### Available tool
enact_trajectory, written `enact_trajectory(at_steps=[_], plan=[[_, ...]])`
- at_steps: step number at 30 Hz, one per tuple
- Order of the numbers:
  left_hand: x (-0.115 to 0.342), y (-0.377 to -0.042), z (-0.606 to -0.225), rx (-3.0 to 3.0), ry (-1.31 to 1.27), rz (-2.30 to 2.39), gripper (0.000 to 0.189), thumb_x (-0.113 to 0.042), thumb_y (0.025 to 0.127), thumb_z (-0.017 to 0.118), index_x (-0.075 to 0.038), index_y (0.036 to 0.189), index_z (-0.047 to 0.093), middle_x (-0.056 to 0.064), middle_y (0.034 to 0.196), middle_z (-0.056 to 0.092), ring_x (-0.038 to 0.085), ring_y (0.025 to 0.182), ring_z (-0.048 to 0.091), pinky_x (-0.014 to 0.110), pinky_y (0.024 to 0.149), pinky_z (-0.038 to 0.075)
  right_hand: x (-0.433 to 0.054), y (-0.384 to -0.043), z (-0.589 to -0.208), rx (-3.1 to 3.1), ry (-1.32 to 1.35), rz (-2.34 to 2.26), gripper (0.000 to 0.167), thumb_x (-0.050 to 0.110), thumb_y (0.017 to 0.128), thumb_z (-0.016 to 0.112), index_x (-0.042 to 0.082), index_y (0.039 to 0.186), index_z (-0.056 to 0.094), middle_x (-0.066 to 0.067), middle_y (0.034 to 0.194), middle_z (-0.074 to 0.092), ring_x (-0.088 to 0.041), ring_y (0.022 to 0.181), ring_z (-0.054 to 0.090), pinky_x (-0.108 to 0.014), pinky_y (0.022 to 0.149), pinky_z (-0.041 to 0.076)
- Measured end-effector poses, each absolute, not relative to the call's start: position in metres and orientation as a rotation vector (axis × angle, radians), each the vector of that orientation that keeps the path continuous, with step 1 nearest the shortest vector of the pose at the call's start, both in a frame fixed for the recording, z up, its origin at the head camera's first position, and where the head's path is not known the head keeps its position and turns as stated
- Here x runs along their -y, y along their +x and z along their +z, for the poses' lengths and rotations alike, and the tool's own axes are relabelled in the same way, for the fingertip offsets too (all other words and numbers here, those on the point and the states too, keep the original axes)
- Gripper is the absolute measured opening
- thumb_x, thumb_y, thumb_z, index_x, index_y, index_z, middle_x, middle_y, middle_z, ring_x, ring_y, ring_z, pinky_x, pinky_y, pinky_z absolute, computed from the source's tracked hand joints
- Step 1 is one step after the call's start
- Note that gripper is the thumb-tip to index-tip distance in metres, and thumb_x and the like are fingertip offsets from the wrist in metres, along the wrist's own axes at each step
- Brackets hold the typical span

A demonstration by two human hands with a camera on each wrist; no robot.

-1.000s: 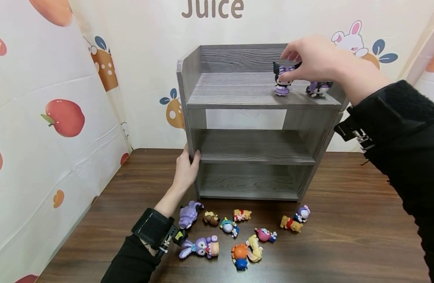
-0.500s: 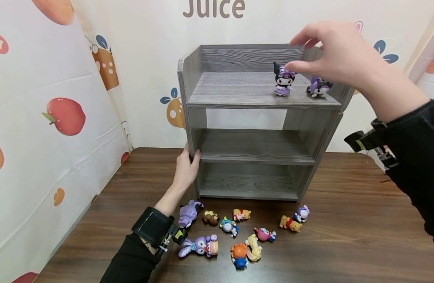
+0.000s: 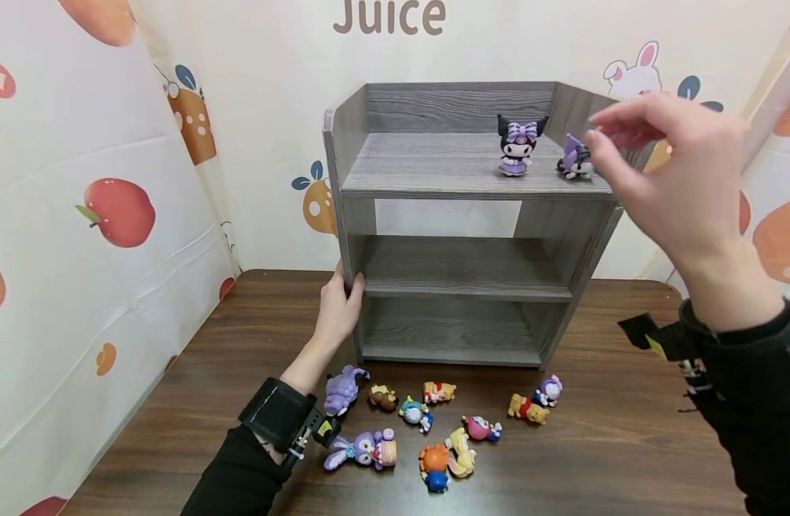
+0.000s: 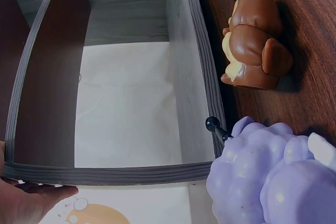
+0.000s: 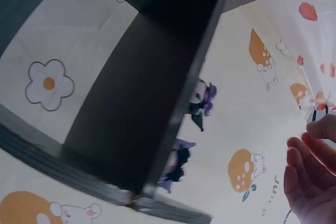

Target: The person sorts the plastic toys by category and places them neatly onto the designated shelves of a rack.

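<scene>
A grey wood-grain shelf unit point(image 3: 427, 161) stands on the table. My left hand point(image 3: 339, 304) grips its left side panel, thumb at the front edge and fingers along the outside; in the left wrist view the fingers point(image 4: 37, 198) show past the panel. On the top shelf a black-and-white figurine with a purple bow point(image 3: 517, 147) stands upright. To its right is a second purple-and-black figurine point(image 3: 571, 161), partly overlapped by my right hand point(image 3: 681, 168). That hand hovers at the shelf's right end, fingers loosely bent, holding nothing.
Several small toy figurines lie before the shelf: a lilac bumpy one point(image 4: 257, 177), a brown one point(image 4: 254, 45), a long-eared purple one point(image 3: 365, 450), an orange-and-blue one point(image 3: 435, 462), and a yellow one in red point(image 3: 528, 409). A printed cloth point(image 3: 272, 107) hangs behind.
My right hand has let go of the bow-wearing figurine, leaving it standing on the top shelf, and has drawn back to the right. The left hand keeps its grip on the shelf.
</scene>
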State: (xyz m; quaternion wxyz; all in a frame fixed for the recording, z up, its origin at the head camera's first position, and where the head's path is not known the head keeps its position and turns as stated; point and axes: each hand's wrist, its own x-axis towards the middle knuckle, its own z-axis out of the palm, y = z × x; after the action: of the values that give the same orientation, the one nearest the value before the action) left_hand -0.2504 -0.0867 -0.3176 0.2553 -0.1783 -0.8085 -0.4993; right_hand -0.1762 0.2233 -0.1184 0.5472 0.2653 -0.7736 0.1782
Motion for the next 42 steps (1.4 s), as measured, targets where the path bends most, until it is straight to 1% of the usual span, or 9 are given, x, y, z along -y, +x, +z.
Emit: enact_trajectory(at_steps=[5, 13, 19, 25, 30, 34, 37, 40, 42], plan=[[0.087, -0.25, -0.318, 2.198, -0.478, -1.357, 0.041, -0.009, 0.092, 0.041, 0.002, 0.131, 0.036, 0.01, 0.067, 0.046, 0.019, 0.055, 0.043, 0.033, 0.056, 0.038, -0.23, -0.174, -0.144, 1.753, 0.492, 0.535, 0.028, 0.019, 0.081, 0.055, -0.006, 0.089, 0.066, -0.019, 0.076, 0.062, 0.016, 0.072, 0.041, -0.01, 0.068, 0.03], [0.086, -0.251, -0.318, 2.194, -0.466, -1.35, 0.039, -0.009, 0.091, 0.041, 0.003, 0.129, 0.039, 0.014, 0.073, 0.05, 0.024, 0.064, 0.048, 0.037, 0.064, 0.041, -0.244, -0.172, -0.187, 1.58, 0.297, 0.826, 0.02, 0.008, 0.075, 0.063, -0.003, 0.092, 0.066, -0.009, 0.085, 0.065, 0.003, 0.069, 0.054, -0.011, 0.068, 0.042], [0.086, -0.252, -0.319, 2.195, -0.454, -1.348, 0.038, -0.009, 0.091, 0.041, 0.002, 0.128, 0.04, 0.015, 0.077, 0.053, 0.025, 0.067, 0.049, 0.038, 0.067, 0.041, -0.255, -0.173, -0.22, 1.591, 0.208, 0.968, 0.029, 0.007, 0.074, 0.065, 0.003, 0.103, 0.062, -0.004, 0.094, 0.063, -0.002, 0.074, 0.057, -0.01, 0.066, 0.041], [0.086, -0.252, -0.319, 2.192, -0.468, -1.344, 0.038, -0.009, 0.091, 0.041, 0.003, 0.127, 0.04, 0.012, 0.07, 0.049, 0.023, 0.06, 0.046, 0.036, 0.061, 0.04, -0.262, -0.181, -0.249, 1.739, 0.16, 1.043, 0.042, 0.004, 0.074, 0.068, 0.005, 0.114, 0.056, -0.005, 0.105, 0.059, -0.004, 0.083, 0.056, -0.011, 0.07, 0.042], [0.086, -0.252, -0.318, 2.189, -0.468, -1.352, 0.038, -0.01, 0.091, 0.041, 0.003, 0.127, 0.04, 0.015, 0.076, 0.052, 0.025, 0.067, 0.049, 0.038, 0.065, 0.041, -0.262, -0.188, -0.265, 1.924, 0.086, 1.031, 0.053, 0.01, 0.075, 0.069, 0.013, 0.125, 0.048, -0.007, 0.116, 0.054, -0.004, 0.09, 0.054, -0.012, 0.072, 0.042], [0.086, -0.252, -0.318, 2.195, -0.464, -1.356, 0.039, -0.01, 0.091, 0.041, 0.004, 0.127, 0.039, 0.016, 0.081, 0.054, 0.025, 0.071, 0.05, 0.039, 0.068, 0.042, -0.261, -0.191, -0.276, 2.073, 0.045, 1.059, 0.06, 0.014, 0.079, 0.066, 0.016, 0.132, 0.039, -0.011, 0.124, 0.047, -0.021, 0.098, 0.054, -0.013, 0.073, 0.042], [0.086, -0.252, -0.318, 2.2, -0.461, -1.356, 0.035, -0.01, 0.091, 0.041, 0.005, 0.123, 0.042, 0.013, 0.073, 0.052, 0.022, 0.061, 0.048, 0.036, 0.059, 0.041, -0.261, -0.193, -0.283, 2.173, 0.039, 1.077, 0.063, 0.018, 0.082, 0.063, 0.016, 0.136, 0.032, -0.014, 0.128, 0.043, -0.035, 0.1, 0.053, -0.014, 0.073, 0.042], [0.085, -0.252, -0.318, 2.202, -0.46, -1.363, 0.031, -0.01, 0.091, 0.04, 0.006, 0.117, 0.045, 0.009, 0.064, 0.046, 0.018, 0.052, 0.041, 0.032, 0.051, 0.037, -0.261, -0.195, -0.289, 2.243, 0.049, 1.084, 0.063, 0.023, 0.084, 0.06, 0.011, 0.137, 0.028, -0.018, 0.127, 0.043, -0.039, 0.099, 0.052, -0.016, 0.072, 0.042], [0.085, -0.252, -0.318, 2.2, -0.461, -1.364, 0.03, -0.01, 0.091, 0.04, 0.006, 0.116, 0.045, 0.008, 0.064, 0.046, 0.017, 0.052, 0.041, 0.031, 0.051, 0.036, -0.26, -0.196, -0.292, 2.274, 0.064, 1.098, 0.063, 0.024, 0.085, 0.058, 0.007, 0.137, 0.026, -0.022, 0.125, 0.043, -0.041, 0.098, 0.052, -0.02, 0.071, 0.044]])
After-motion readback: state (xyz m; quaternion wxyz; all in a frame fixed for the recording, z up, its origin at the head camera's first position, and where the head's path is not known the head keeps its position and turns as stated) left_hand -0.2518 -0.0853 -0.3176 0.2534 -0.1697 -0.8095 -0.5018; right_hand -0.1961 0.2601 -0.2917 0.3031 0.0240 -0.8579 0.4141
